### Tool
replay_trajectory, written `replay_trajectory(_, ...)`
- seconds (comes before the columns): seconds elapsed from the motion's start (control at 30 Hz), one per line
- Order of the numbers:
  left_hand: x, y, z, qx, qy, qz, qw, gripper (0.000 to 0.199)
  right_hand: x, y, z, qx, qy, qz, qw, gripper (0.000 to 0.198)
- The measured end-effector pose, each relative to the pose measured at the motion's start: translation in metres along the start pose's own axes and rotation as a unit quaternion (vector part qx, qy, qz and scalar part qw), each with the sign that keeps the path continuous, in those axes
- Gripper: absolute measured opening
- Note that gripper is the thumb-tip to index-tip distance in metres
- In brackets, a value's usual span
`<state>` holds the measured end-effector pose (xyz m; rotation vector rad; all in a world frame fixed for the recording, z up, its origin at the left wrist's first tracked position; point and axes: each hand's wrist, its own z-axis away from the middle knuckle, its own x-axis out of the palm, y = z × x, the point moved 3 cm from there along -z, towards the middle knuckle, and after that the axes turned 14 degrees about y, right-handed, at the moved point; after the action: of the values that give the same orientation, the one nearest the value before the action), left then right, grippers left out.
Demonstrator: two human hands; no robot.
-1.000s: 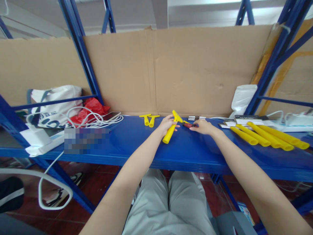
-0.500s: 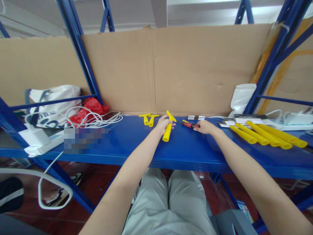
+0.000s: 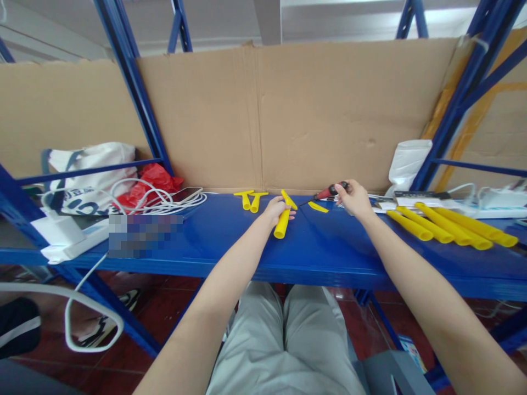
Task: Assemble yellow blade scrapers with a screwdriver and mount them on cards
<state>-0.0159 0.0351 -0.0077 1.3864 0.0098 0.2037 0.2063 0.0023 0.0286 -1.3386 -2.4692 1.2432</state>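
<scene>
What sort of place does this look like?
Probably a workshop or assembly station: the right hand holds a screwdriver-like tool, yellow tubes lie in a row, and a blue metal shelf backed with cardboard serves as workbench.

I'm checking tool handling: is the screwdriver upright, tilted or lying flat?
Tilted: the screwdriver slants, its handle end high in the right hand, its tip end low, near the yellow T-shaped piece.
</scene>
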Motion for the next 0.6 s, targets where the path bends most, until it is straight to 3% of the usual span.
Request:
replay_trajectory(0.27, 0.0008, -0.0001, 0.0022, -0.025, -0.017, -0.003, 1.000, 0.053, -0.0078, 0.0033, -0.0062, 0.018, 0.118, -0.130, 0.984, 0.041)
replay_trajectory(0.47, 0.0041, -0.0049, -0.0012, -0.048, -0.085, 0.000, 0.995, 0.039, -0.0047, 0.0044, -0.0086, 0.018, 0.109, -0.192, 0.975, 0.047)
replay_trajectory(0.6, 0.0046, -0.0046, 0.0012, -0.048, -0.098, -0.025, 0.994, 0.036, -0.0023, 0.0047, -0.0086, 0.015, 0.102, -0.209, 0.972, 0.048)
